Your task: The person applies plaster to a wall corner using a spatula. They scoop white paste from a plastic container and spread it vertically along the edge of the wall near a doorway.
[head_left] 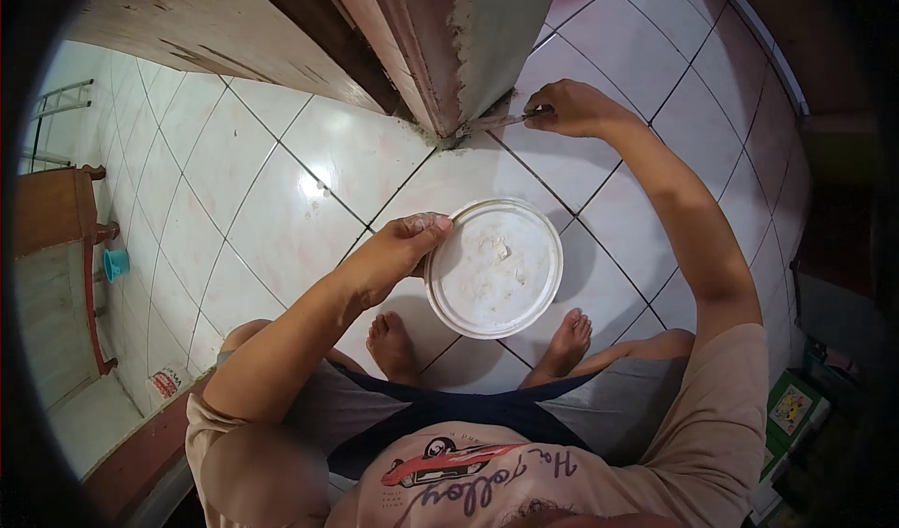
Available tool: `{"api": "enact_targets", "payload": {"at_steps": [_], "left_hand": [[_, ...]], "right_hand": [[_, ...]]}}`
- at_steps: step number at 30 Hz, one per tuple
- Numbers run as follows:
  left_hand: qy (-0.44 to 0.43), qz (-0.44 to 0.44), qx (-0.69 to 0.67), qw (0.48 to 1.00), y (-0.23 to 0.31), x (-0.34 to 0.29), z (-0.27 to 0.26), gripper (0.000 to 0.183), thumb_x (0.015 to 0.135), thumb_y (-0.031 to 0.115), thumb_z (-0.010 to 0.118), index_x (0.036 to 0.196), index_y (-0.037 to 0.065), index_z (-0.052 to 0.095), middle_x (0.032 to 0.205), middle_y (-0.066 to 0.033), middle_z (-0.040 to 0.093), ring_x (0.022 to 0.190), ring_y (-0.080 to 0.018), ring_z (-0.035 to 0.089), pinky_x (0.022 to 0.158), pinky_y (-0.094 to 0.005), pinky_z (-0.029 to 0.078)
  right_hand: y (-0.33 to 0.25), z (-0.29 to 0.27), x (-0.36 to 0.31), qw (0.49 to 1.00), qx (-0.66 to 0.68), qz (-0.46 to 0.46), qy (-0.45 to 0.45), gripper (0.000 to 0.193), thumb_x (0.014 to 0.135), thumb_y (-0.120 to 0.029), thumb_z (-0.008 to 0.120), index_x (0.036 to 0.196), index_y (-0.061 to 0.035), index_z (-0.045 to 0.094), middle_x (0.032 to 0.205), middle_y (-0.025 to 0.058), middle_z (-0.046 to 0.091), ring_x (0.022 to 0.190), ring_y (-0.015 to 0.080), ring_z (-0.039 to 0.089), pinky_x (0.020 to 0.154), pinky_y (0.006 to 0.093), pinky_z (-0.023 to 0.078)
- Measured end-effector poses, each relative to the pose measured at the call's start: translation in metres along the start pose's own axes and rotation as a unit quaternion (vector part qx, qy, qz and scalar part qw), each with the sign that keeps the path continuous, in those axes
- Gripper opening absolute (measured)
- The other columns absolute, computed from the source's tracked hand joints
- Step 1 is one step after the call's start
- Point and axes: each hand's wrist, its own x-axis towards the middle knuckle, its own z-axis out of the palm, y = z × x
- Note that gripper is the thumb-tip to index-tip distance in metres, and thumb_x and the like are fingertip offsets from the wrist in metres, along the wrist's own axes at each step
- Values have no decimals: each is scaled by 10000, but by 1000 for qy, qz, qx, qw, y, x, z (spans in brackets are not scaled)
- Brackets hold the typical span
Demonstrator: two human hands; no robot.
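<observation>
My left hand (pixel 398 252) grips the rim of a round white lid (pixel 492 303), thumb on top, holding it above the floor between my feet. Small lumps of whitish paste (pixel 501 249) lie near the lid's middle, and some whitish residue marks the thumb. Farther off to the right, my right hand (pixel 576 110) is closed around the handle of a putty knife (pixel 504 121). Its blade reaches left to the foot of a wall corner (pixel 459 127), beside a wooden door frame (pixel 403 46). The blade tip is hard to make out against the rough, patchy edge there.
White floor tiles (pixel 272 191) with dark joints surround my bare feet (pixel 391 345). At the left stand a wooden piece of furniture (pixel 51 214), a small turquoise cup (pixel 115 265) and a white-and-red tub (pixel 169 380). A green box (pixel 788 411) sits at the lower right.
</observation>
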Motion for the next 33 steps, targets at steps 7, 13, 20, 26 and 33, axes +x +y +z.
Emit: {"api": "enact_targets", "payload": {"at_steps": [7, 13, 20, 26, 33], "left_hand": [[-23, -6, 5, 1000, -2, 0, -7, 591, 956, 452, 634, 1307, -16, 549, 1134, -75, 649, 1015, -156, 622, 950, -328, 488], [-10, -7, -3, 1000, -1, -4, -6, 590, 950, 446, 645, 1306, -15, 550, 1119, -74, 655, 1001, -155, 626, 946, -330, 488], [-2, -10, 9, 1000, 1, -3, -4, 508, 957, 443, 638, 1243, 26, 599, 1047, -32, 669, 938, -128, 626, 900, -307, 490], [17, -18, -7, 1000, -3, -1, -8, 450, 978, 385, 627, 1218, 4, 624, 1045, -41, 675, 951, -132, 627, 917, -297, 495], [12, -15, 0, 1000, 0, -1, -5, 462, 981, 389, 621, 1235, 4, 615, 1069, -41, 671, 951, -132, 628, 918, -297, 500]], "right_hand": [[-13, -8, 3, 1000, -7, 10, -15, 312, 853, -322, 680, 1074, -108, 738, 987, 114, 729, 951, 319, 674, 860, 422, 525], [-18, -8, 10, 1000, -18, 7, -9, 284, 857, -309, 680, 1041, -102, 745, 959, 112, 727, 945, 315, 674, 860, 424, 523], [0, -6, 26, 995, -32, -64, 70, 276, 886, -292, 691, 947, -26, 738, 935, 151, 719, 867, 336, 674, 786, 425, 526], [-14, -16, 19, 998, -14, -19, 60, 298, 887, -304, 692, 967, -20, 737, 963, 148, 715, 868, 322, 675, 790, 416, 528], [4, -16, 7, 1000, 7, 22, 3, 320, 853, -358, 704, 1033, -96, 741, 1044, 122, 706, 1016, 325, 653, 889, 421, 512]]}}
